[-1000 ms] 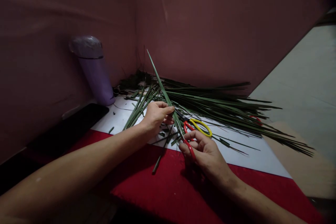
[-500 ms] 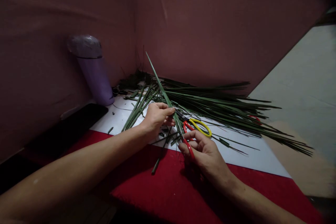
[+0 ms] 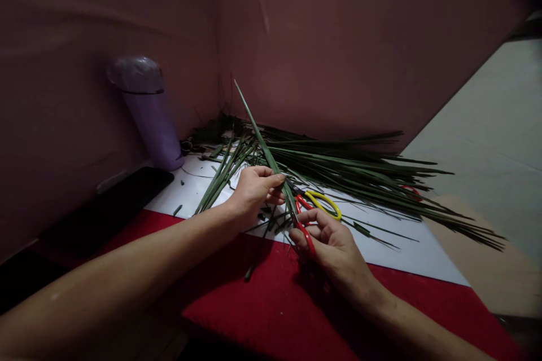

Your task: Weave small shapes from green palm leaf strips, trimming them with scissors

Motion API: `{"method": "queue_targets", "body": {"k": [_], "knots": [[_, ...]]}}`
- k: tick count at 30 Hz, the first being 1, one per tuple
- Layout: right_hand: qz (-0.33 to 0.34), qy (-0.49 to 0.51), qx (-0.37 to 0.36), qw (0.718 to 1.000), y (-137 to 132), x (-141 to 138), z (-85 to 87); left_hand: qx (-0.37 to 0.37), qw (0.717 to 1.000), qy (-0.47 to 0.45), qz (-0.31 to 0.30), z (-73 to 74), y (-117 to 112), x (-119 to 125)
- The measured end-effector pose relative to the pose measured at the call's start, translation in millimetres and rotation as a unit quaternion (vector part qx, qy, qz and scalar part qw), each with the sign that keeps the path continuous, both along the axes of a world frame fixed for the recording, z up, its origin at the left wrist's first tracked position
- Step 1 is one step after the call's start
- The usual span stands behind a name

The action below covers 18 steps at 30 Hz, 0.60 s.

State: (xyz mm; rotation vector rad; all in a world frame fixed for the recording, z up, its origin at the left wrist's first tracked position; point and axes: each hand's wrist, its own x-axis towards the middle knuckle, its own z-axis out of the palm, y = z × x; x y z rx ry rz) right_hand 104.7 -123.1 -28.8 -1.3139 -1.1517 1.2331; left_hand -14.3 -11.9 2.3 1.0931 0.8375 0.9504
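My left hand [image 3: 257, 189] pinches a long green leaf strip [image 3: 263, 145] between thumb and fingers; its narrow tip points up and away, and its near end slants down toward the right hand. Red-handled scissors [image 3: 308, 241] are in my right hand [image 3: 328, 240], with fingers around the handle and the blades against the leaf's lower end. How far the blades are open I cannot tell. Just behind lie other scissors with a yellow handle loop [image 3: 324, 205]; a red loop [image 3: 300, 202] shows beside it.
A large bundle of long leaves [image 3: 372, 172] spreads to the right over a white sheet [image 3: 427, 254] on red cloth [image 3: 237, 304]. Thinner strips [image 3: 220, 177] and cut scraps lie left. A purple tumbler [image 3: 154, 130] and a dark flat object [image 3: 156, 180] stand near the pink wall [image 3: 330, 56].
Both hands have shifted very slightly to the right, the leaf with them. The grip on the leaf and on the scissors is the same.
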Motion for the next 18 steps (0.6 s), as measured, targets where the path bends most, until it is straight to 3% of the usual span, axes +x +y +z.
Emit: {"method": "queue_targets", "body": {"k": [18], "knots": [[-0.002, 0.005, 0.021, 1.000, 1.2, 3.1, 4.1, 0.020, 0.999, -0.010, -0.030, 1.7, 1.9, -2.4]]}}
